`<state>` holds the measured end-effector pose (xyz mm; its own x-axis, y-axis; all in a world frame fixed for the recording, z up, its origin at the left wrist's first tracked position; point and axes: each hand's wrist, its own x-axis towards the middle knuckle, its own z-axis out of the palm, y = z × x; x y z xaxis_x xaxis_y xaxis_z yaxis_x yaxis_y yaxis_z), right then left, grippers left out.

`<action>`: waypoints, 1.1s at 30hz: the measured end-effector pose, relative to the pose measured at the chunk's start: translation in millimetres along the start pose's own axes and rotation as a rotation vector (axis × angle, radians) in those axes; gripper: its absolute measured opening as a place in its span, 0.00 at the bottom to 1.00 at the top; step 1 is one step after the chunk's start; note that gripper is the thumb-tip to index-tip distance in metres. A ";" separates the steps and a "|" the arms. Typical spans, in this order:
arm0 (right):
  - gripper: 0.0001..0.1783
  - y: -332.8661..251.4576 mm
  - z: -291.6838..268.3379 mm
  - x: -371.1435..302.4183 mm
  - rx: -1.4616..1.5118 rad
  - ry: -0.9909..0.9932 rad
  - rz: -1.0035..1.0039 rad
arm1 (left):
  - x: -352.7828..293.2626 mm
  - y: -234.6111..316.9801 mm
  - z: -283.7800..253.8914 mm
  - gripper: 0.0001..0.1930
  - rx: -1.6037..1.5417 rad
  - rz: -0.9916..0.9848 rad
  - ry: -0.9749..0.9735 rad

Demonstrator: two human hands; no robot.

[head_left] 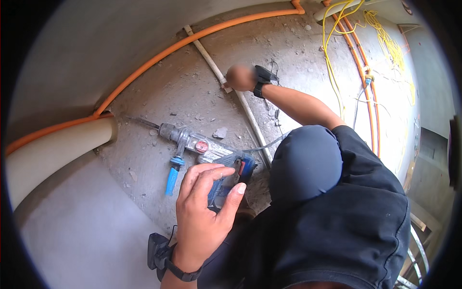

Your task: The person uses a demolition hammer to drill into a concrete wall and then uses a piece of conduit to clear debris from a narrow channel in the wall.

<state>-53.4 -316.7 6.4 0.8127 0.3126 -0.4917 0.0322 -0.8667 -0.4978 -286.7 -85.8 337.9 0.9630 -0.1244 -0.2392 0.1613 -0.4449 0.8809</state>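
My left hand (206, 212) is in front of the handle end of a demolition hammer, with thumb and fingers curved apart and nothing visible between them. The hammer (204, 147) lies on the dusty floor, grey with a blue rear grip and a red trigger. Its blue side handle (172, 180) points toward me, and its chisel bit (143, 122) points left toward the wall. Farther off, my right hand (242, 78) is at a pale pipe (251, 126) lying on the floor, beside a joint in it. The fingers of that hand are blurred, so their grip is unclear.
An orange pipe (159, 57) runs along the wall base, and a thick cream pipe (67, 161) lies at left. Two orange pipes (366, 91) and yellow cable (385, 41) are at right. Rubble (220, 132) is scattered about. My bent knee (306, 159) is between my arms.
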 end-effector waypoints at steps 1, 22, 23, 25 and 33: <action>0.27 -1.0 0.4 -0.3 -0.001 0.009 0.005 | -0.1 0.0 0.4 0.14 -0.004 0.017 0.000; 0.24 5.3 8.3 1.1 -0.012 0.056 -0.010 | -8.3 -11.0 2.8 0.14 -0.046 0.021 0.000; 0.24 5.2 8.6 0.7 -0.014 0.057 -0.022 | -8.0 -11.6 2.6 0.14 -0.054 0.026 0.003; 0.25 4.9 9.0 0.0 -0.019 0.068 -0.025 | -7.4 -12.7 2.1 0.14 -0.053 0.018 -0.002; 0.27 5.8 9.1 -2.0 0.049 0.042 -0.024 | -13.4 -10.3 4.4 0.15 -0.046 0.039 -0.011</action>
<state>-60.1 -318.9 -2.0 0.8358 0.3156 -0.4493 0.0241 -0.8386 -0.5442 -302.2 -83.4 330.2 0.9663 -0.1509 -0.2085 0.1336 -0.3983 0.9075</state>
